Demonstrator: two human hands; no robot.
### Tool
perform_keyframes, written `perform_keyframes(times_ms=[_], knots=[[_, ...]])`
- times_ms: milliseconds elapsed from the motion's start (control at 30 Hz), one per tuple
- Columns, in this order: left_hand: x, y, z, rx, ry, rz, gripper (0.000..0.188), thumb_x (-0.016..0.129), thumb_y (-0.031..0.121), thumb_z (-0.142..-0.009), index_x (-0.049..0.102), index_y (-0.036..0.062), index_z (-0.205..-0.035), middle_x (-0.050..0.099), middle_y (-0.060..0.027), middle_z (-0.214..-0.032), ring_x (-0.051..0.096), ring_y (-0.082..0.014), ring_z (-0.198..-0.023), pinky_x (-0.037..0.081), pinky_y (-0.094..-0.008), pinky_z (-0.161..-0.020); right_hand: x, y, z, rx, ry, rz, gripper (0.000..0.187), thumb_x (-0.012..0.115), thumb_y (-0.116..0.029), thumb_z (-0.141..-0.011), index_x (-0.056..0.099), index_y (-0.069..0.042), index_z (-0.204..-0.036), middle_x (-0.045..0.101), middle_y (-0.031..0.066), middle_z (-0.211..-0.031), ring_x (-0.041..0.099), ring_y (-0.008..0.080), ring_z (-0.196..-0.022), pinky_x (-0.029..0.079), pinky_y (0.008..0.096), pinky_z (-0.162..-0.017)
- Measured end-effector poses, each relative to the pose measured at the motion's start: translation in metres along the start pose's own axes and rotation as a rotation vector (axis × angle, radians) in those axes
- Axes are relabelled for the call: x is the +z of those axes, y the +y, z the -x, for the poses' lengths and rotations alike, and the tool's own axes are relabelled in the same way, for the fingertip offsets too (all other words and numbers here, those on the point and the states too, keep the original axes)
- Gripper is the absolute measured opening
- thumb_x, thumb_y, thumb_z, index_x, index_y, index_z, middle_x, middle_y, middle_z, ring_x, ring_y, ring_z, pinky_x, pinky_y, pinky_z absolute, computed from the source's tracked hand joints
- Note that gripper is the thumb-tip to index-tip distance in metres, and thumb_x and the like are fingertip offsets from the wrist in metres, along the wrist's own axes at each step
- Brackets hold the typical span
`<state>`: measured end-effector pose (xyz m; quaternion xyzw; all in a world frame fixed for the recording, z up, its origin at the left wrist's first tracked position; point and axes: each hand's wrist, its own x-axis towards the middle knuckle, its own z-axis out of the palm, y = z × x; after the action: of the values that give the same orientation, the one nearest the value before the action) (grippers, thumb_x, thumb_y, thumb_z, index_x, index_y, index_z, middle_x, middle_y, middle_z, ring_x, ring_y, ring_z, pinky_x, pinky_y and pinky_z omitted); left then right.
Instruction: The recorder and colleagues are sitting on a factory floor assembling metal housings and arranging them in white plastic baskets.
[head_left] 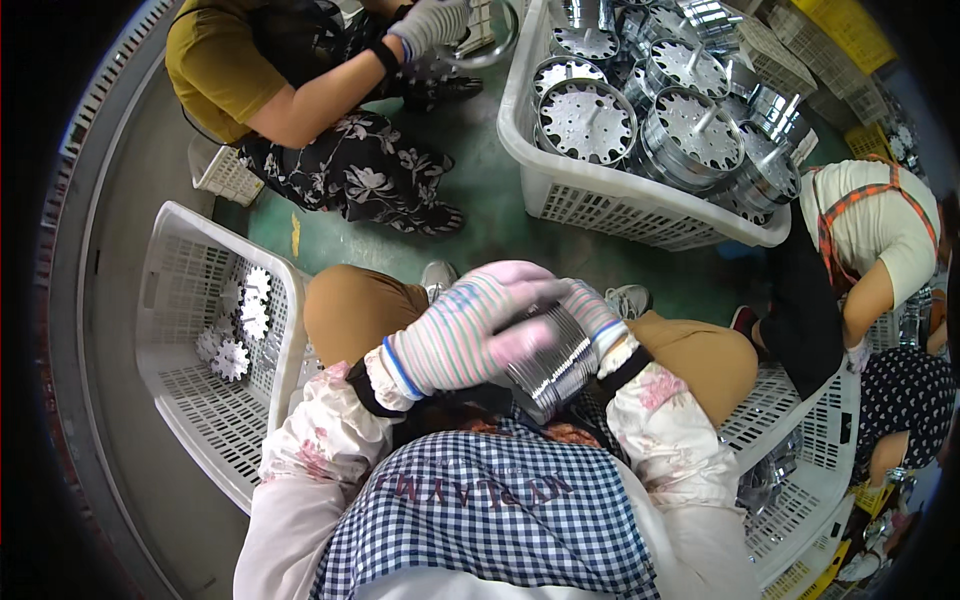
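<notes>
A stack of thin, shiny metal plates (550, 372) with ridged edges stands between my hands, close to my apron. My right hand (592, 312), in a striped white glove, is closed against its far right side; part of that hand is behind the stack. Over the upper left of the stack is my left hand (470, 325) in a matching glove, fingers stretched out and thumb apart. Its fingertips are blurred, and whether they touch the plates cannot be made out.
At the left, a white basket (215, 400) contains silver notched discs (232, 360). A large white crate (600, 205) of metal drum-shaped parts (587, 122) stands ahead. Another basket (805, 490) is at the right. Co-workers sit ahead left (225, 70) and at the right (870, 215).
</notes>
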<state>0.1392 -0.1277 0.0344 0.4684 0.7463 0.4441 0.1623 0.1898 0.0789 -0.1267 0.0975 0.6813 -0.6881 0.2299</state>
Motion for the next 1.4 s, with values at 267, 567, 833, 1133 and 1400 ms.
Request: perform_keyframes(times_ms=[267, 567, 833, 1133, 1400], knots=[[0.006, -0.002, -0.014, -0.244, 0.234, 0.160, 0.058, 0.058, 0.049, -0.094, 0.060, -0.0016, -0.123, 0.066, -0.0149, -0.111, 0.062, -0.0265, -0.106, 0.049, -0.0381, -0.095, -0.010, -0.113, 0.005, 0.561, -0.158, -0.249, 0.025, 0.059, -0.027, -0.095, 0.066, -0.011, -0.113, 0.070, 0.0119, -0.105, 0.068, 0.0226, -0.095, 0.055, 0.0381, -0.085], [0.012, -0.012, -0.005, -0.488, -0.129, 0.152, 0.042, 0.048, 0.034, -0.103, 0.059, -0.0017, -0.124, 0.064, -0.0139, -0.110, 0.062, -0.0228, -0.101, 0.048, -0.0341, -0.093, 0.027, -0.009, 0.048, 0.370, 0.017, -1.207, 0.032, 0.057, -0.026, -0.097, 0.062, -0.007, -0.123, 0.069, 0.0141, -0.112, 0.068, 0.0274, -0.101, 0.055, 0.0395, -0.094], [0.013, 0.001, 0.014, -0.558, -0.045, 0.167, 0.049, 0.047, 0.037, -0.101, 0.060, -0.0040, -0.122, 0.068, -0.0189, -0.108, 0.065, -0.0290, -0.106, 0.048, -0.0366, -0.094, -0.060, 0.053, 0.131, 0.150, 0.157, -0.650, 0.031, 0.056, -0.021, -0.097, 0.061, -0.006, -0.123, 0.068, 0.0139, -0.113, 0.067, 0.0260, -0.099, 0.054, 0.0383, -0.090], [0.007, -0.004, 0.023, -0.142, -0.068, 0.055, 0.092, 0.059, 0.067, -0.085, 0.043, -0.0035, -0.142, 0.045, -0.0227, -0.143, 0.045, -0.0343, -0.134, 0.037, -0.0418, -0.110, 0.016, 0.026, 0.040, -0.169, 0.265, 0.112, 0.029, 0.055, -0.015, -0.096, 0.060, -0.004, -0.123, 0.067, 0.0135, -0.114, 0.066, 0.0241, -0.095, 0.054, 0.0368, -0.084], [-0.024, -0.001, 0.031, -0.230, 0.442, 0.573, 0.050, 0.054, 0.011, -0.097, 0.042, -0.0014, -0.144, 0.053, -0.0143, -0.139, 0.053, -0.0246, -0.128, 0.041, -0.0349, -0.109, -0.060, -0.002, 0.015, -0.509, 0.363, 0.867, 0.028, 0.053, -0.010, -0.096, 0.059, -0.003, -0.123, 0.066, 0.0132, -0.115, 0.066, 0.0225, -0.093, 0.054, 0.0355, -0.080]])
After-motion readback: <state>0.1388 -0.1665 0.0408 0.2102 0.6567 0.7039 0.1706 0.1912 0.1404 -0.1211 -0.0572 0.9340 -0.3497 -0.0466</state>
